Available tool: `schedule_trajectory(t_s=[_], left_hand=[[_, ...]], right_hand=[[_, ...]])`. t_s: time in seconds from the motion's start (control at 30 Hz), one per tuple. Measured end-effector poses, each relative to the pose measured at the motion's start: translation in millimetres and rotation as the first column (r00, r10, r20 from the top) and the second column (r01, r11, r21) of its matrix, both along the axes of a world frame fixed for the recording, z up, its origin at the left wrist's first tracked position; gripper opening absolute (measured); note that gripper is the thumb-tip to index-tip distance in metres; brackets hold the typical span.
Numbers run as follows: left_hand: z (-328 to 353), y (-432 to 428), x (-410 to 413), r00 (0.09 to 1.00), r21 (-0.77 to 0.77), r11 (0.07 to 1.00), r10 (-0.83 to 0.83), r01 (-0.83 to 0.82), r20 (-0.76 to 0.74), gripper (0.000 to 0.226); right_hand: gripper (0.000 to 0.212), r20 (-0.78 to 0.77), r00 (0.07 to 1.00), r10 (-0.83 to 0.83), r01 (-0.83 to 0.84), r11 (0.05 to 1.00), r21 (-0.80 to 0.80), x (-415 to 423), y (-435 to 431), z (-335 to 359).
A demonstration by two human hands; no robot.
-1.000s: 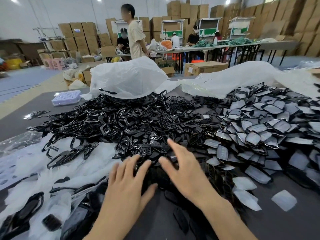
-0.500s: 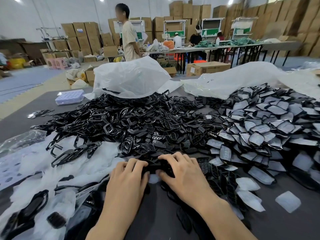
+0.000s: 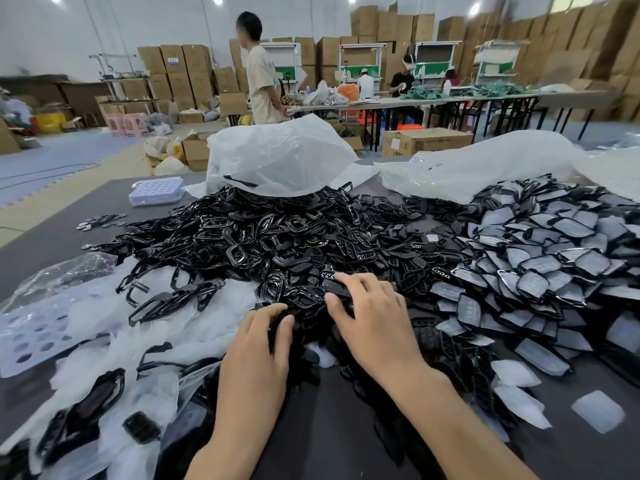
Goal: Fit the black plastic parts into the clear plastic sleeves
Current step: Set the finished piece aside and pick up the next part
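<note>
A big heap of loose black plastic parts (image 3: 277,237) covers the middle of the dark table (image 3: 52,233). To its right lies a pile of parts in clear sleeves (image 3: 540,265). A few empty clear sleeves (image 3: 597,410) lie flat at the near right. My right hand (image 3: 377,320) pinches a black part (image 3: 336,289) between thumb and forefinger at the heap's near edge. My left hand (image 3: 258,348) is beside it, fingers curled round another black part (image 3: 277,329) that is mostly hidden under them.
Two large white plastic bags (image 3: 277,157) (image 3: 485,164) lie behind the heaps. A clear lidded box (image 3: 157,190) sits far left. White wrapping sheets with larger black frames (image 3: 173,299) and a perforated tray (image 3: 31,334) fill the near left. People work at tables behind, among stacked cartons.
Both hands went from flat on the heap to curled, then slid forward into it. The right hand now pinches a part slightly farther up the pile.
</note>
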State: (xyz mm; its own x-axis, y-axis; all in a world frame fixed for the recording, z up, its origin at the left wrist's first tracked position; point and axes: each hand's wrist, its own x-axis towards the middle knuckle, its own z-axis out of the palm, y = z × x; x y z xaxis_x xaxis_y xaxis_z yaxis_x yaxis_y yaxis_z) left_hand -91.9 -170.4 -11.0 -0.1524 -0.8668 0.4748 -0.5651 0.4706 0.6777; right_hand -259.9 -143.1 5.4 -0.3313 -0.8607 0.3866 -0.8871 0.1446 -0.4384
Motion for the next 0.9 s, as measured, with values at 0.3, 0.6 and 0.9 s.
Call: schedule_trajectory(t_s=[0.3,0.6,0.9], left_hand=[[3.6,-2.7,7.0,0.973,0.079,0.997,0.013,0.005,-0.228,0.002],[15.3,-3.8,12.0,0.797,0.236,0.925,-0.105,0.298,-0.595,0.021],[5.1,-7.8,7.0,0.768,0.307,0.866,-0.129,0.396,-0.628,0.036]], right_hand=[[0.037,-0.265,0.953,0.149,-0.086,0.968,0.234,22.5,-35.5,-3.2],[0.026,0.345,0.914,0.211,-0.143,0.967,-0.211,-8.9,27.2,-5.8],[0.026,0.594,0.765,0.250,-0.221,0.968,-0.122,-4.8,39.3,-3.0]])
